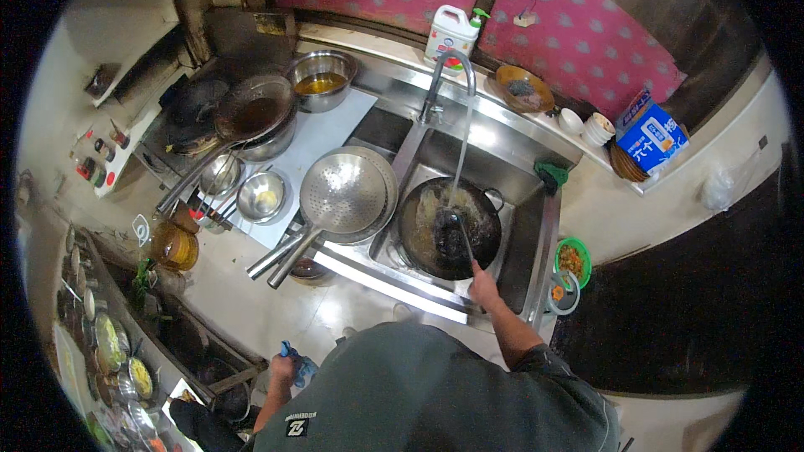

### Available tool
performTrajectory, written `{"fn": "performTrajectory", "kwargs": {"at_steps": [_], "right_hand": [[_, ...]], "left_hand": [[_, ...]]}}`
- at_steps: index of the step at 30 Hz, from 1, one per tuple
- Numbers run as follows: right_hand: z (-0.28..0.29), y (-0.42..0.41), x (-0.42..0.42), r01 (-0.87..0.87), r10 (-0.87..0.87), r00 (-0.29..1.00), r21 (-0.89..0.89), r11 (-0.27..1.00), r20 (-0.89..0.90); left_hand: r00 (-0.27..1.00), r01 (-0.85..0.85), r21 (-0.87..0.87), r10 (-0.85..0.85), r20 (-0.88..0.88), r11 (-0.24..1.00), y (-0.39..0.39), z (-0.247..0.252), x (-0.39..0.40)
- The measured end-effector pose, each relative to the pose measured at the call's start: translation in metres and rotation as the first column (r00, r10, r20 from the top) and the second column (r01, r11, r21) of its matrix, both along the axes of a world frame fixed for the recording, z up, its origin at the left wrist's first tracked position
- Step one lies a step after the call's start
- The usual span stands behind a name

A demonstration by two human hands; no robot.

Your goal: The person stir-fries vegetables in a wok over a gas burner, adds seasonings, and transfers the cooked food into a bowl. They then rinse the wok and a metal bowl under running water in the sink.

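My right hand [484, 288] grips the handle of a ladle [465, 240], whose head rests in a dark wok [418, 226] inside the stainless steel sink [548, 226]. Water runs from the curved faucet [470, 69] into the wok, where a dirty-looking liquid lies. At my left side, away from the sink, my left hand [282, 370] is closed around a blue cloth [304, 369]. Left of the wok, two perforated strainers with metal handles, the upper strainer [345, 193] on top of the other, lie over the sink's edge.
A steel pot [323, 66] of yellow oil, a dark pan [254, 110] and small steel bowls [260, 196] stand on the left counter. A soap jug [447, 37] stands behind the faucet. A green basket [587, 263] is right of the sink; food containers [110, 342] line the lower left.
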State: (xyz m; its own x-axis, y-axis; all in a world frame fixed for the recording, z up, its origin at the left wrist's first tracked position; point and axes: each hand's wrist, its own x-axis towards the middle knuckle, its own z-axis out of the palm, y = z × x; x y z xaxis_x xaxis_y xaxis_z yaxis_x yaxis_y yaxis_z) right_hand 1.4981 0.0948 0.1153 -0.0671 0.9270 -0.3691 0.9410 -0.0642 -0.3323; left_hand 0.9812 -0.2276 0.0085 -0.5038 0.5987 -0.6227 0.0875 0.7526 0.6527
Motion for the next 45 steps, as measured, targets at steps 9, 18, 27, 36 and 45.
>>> {"fn": "performTrajectory", "kwargs": {"at_steps": [9, 18, 27, 36, 45], "right_hand": [[0.080, -0.036, 0.101, -0.421, 0.411, 0.907, -0.189, 0.887, -0.094], [0.004, 0.007, 0.015, -0.119, 0.112, 0.975, -0.026, 0.993, -0.191], [0.089, -0.011, 0.066, -0.300, 0.292, 0.953, -0.157, 0.941, -0.076], [0.062, -0.025, 0.001, -0.135, 0.033, 0.874, -0.178, 0.975, -0.484], [0.014, 0.010, 0.118, -0.453, 0.461, 0.861, 0.088, 0.887, -0.216]], "left_hand": [[0.990, -0.132, -0.032, 0.134, 0.051, 0.991, -0.065, -0.040, 0.020], [0.982, -0.007, -0.101, 0.027, 0.188, 0.995, -0.067, -0.027, 0.023], [0.952, -0.261, 0.057, 0.247, 0.181, 0.964, -0.045, -0.042, 0.015], [0.996, 0.052, -0.093, -0.058, -0.064, 0.994, -0.033, -0.046, 0.006], [0.991, 0.096, 0.073, -0.102, 0.082, 0.993, -0.043, -0.077, 0.008]]}}
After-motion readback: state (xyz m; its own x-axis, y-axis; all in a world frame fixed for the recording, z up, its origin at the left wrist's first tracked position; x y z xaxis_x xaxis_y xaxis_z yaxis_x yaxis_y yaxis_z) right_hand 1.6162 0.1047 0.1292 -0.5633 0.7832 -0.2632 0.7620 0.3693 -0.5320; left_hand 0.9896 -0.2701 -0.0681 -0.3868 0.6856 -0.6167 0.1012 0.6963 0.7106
